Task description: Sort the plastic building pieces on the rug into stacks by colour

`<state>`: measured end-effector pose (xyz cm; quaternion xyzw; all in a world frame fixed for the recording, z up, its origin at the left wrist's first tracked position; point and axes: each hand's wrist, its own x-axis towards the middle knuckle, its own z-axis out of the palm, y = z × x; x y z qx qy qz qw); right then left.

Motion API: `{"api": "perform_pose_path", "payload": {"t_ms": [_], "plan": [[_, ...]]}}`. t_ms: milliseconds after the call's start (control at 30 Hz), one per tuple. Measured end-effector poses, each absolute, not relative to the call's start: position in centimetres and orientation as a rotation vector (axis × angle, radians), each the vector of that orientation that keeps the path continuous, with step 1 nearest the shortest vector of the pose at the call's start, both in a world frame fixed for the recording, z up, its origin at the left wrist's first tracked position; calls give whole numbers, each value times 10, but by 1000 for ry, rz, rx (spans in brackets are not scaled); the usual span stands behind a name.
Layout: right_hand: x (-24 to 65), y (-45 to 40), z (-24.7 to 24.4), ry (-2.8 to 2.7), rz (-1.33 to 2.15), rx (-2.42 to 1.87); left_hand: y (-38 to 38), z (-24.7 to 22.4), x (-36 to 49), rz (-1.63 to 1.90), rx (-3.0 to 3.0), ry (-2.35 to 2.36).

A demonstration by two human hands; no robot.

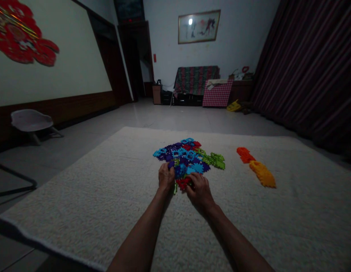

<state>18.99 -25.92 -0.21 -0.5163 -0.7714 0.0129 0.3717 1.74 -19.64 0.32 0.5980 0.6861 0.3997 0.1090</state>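
A heap of toothed, gear-like plastic pieces (189, 154) in light blue, purple, red and green lies on the pale rug (113, 196). At its near left edge my left hand (165, 177) has its fingers closed on a purple gear piece (171, 164). My right hand (201, 189) is closed at the near right side, fingertips pinching a red gear piece (181, 184). Dark blue pieces (179, 170) lie between the two hands. Part of a green piece (175, 188) shows beside my left wrist. My fingers partly hide the pieces they grip.
Green gear pieces (218, 160) spread at the heap's right. Farther right lie a row of orange pieces (245, 155) and a row of yellow ones (263, 174). A small chair (32, 121) and a dark metal leg (16, 173) stand left of the rug.
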Motion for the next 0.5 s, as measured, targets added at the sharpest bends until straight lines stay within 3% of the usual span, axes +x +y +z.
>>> {"api": "perform_pose_path", "payload": {"t_ms": [233, 500], "plan": [[189, -235, -3, -1843, 12, -1403, -173, 17, 34, 1209, 1622, 1928], [206, -211, -11, -1869, 15, -1411, -177, 13, 53, 1369, 1907, 1694]]}}
